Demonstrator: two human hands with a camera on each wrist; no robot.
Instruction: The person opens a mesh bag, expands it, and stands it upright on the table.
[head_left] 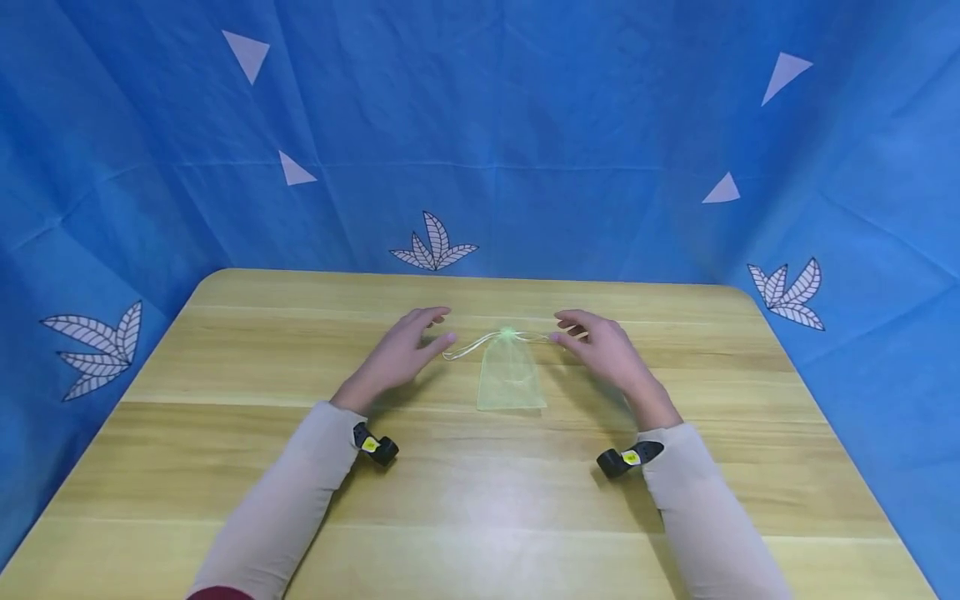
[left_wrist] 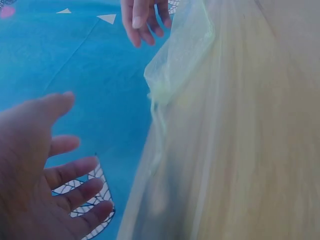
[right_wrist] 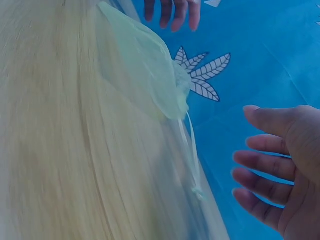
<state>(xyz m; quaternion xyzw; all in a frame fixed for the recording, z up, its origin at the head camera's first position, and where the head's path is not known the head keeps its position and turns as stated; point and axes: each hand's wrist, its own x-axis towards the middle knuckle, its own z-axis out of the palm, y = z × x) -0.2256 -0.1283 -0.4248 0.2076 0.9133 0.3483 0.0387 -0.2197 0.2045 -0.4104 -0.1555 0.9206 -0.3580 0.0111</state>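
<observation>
A sheer pale-green drawstring pouch [head_left: 512,375] lies flat on the wooden table, its neck gathered at the far end. Its ribbon drawstrings [head_left: 471,346] spread out to both sides from the neck. Left of the pouch, my left hand [head_left: 401,350] hovers with fingers and thumb apart, holding nothing. On the other side, my right hand [head_left: 600,346] is likewise spread, with its thumb close to the right ribbon end. Both wrist views show a gap between the hand and the pouch [left_wrist: 175,55], and the knotted ribbon end [right_wrist: 197,192] hangs free of the right fingers.
The light wood table [head_left: 480,517] has rounded far corners. A blue cloth backdrop [head_left: 480,108] with white triangles and leaf prints surrounds it on the far side and both flanks. Each wrist carries a small black camera [head_left: 384,451] on a strap.
</observation>
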